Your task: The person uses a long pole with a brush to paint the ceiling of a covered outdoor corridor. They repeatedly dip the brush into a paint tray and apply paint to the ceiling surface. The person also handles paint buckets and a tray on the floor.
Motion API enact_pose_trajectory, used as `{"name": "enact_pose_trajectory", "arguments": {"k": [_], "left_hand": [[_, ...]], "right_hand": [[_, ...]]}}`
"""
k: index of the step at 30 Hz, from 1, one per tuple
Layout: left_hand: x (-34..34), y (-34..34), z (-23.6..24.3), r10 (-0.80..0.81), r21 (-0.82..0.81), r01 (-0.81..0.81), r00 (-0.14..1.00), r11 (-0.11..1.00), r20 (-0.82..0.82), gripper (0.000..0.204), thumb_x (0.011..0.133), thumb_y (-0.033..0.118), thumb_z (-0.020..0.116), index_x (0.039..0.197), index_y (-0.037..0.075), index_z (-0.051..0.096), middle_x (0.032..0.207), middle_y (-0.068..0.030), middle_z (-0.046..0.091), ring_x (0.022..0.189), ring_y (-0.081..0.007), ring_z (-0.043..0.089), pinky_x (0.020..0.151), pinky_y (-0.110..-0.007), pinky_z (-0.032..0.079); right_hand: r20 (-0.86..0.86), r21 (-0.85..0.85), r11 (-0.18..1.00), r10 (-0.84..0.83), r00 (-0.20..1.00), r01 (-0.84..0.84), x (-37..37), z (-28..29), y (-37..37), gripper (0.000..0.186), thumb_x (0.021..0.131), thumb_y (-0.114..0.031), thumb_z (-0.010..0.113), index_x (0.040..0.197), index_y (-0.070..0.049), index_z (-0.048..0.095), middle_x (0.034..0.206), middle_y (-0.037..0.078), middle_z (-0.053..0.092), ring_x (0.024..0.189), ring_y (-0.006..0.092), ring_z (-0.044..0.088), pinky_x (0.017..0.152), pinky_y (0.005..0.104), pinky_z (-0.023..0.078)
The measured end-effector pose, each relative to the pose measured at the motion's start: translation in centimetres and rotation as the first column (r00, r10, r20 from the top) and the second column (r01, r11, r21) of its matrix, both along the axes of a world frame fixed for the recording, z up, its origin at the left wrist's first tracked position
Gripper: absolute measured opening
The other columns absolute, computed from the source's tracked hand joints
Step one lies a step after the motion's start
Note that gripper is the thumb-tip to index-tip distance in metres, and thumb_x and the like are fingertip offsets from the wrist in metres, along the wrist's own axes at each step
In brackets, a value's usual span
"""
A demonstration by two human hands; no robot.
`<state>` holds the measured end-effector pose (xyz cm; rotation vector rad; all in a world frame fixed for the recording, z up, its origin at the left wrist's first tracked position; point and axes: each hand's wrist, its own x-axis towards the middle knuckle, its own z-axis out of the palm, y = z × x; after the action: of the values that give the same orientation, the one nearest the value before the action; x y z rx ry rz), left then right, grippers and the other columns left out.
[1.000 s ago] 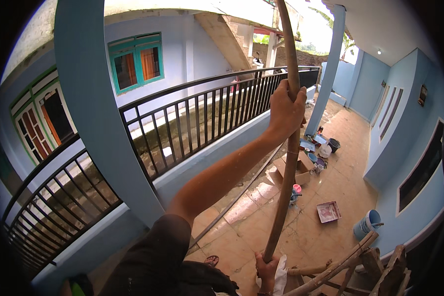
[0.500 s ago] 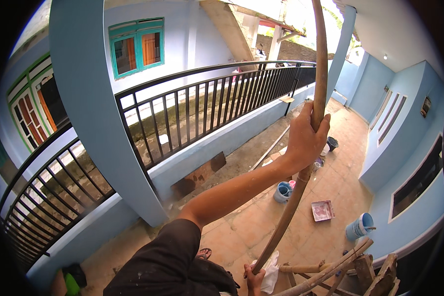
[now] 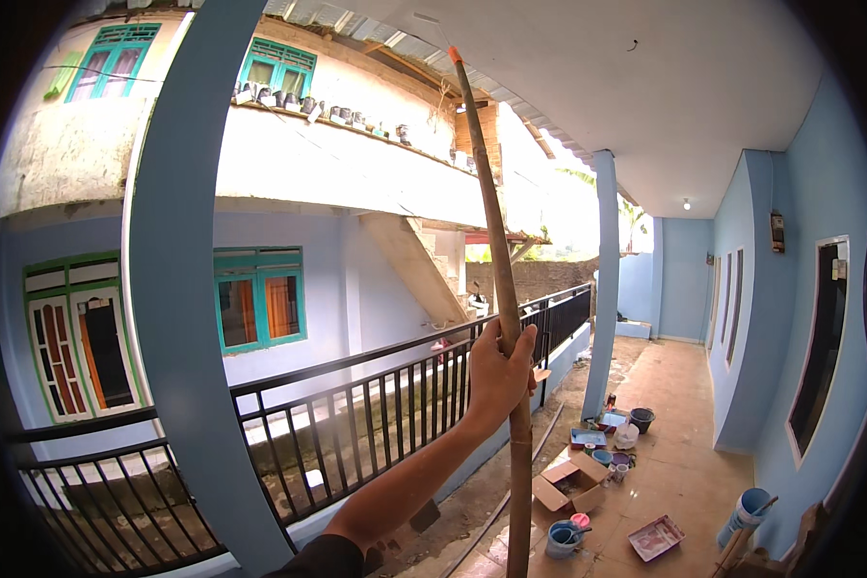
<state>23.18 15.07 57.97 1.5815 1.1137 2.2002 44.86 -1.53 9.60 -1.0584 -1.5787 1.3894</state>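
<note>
left hand clenched around long wooden pole, held upright, tip near the ceiling. right hand out of view. keep pole steady, grip firm, clear of railing.

The tiled floor of the walkway carries, at centre right, an open cardboard box, a dark bucket, a paint tray nearer, a grey pot and a blue bucket at the right wall.
</note>
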Motion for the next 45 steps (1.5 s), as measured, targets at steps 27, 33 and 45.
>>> {"name": "enact_pose_trajectory", "arguments": {"k": [27, 33, 45], "left_hand": [[2.9, -2.2, 3.5, -0.107, 0.027, 0.105, 0.991, 0.994, 0.085, 0.023, 0.098, 0.017, 0.066, 0.105, -0.002, 0.056, 0.064, -0.0037, 0.055, 0.042, -0.0135, 0.054, 0.036, -0.029, 0.044], [3.9, -3.4, 3.4, -0.188, 0.071, 0.182, 0.979, 0.981, 0.081, 0.026, 0.098, 0.019, 0.067, 0.108, -0.002, 0.056, 0.064, -0.0038, 0.055, 0.042, -0.0131, 0.054, 0.035, -0.029, 0.043], [-6.9, 2.6, 10.8, 0.047, -0.044, -0.042, 0.992, 0.998, 0.12, 0.021, 0.095, 0.017, 0.069, 0.1, -0.001, 0.06, 0.065, -0.0044, 0.055, 0.045, -0.0138, 0.053, 0.042, -0.03, 0.045]], "right_hand": [[-0.21, -0.005, 0.998, 0.056, 0.976, -0.058, 2.2, 5.9, 0.0, 0.04, 0.088, -0.023, 0.079, 0.063, -0.01, 0.051, 0.058, -0.007, 0.04, 0.054, 0.0062, 0.035, 0.047, 0.0321, 0.026], [-0.157, -0.18, 0.98, 0.058, 0.986, -0.086, 4.0, 5.9, -2.7, 0.04, 0.088, -0.023, 0.079, 0.063, -0.012, 0.05, 0.058, -0.008, 0.04, 0.054, 0.006, 0.035, 0.047, 0.0319, 0.027], [-0.2, 0.158, 0.987, 0.067, 0.977, -0.035, -6.2, 16.8, 1.6, 0.037, 0.087, -0.02, 0.078, 0.065, -0.006, 0.053, 0.059, -0.006, 0.042, 0.055, 0.0066, 0.037, 0.048, 0.0318, 0.029]]}}
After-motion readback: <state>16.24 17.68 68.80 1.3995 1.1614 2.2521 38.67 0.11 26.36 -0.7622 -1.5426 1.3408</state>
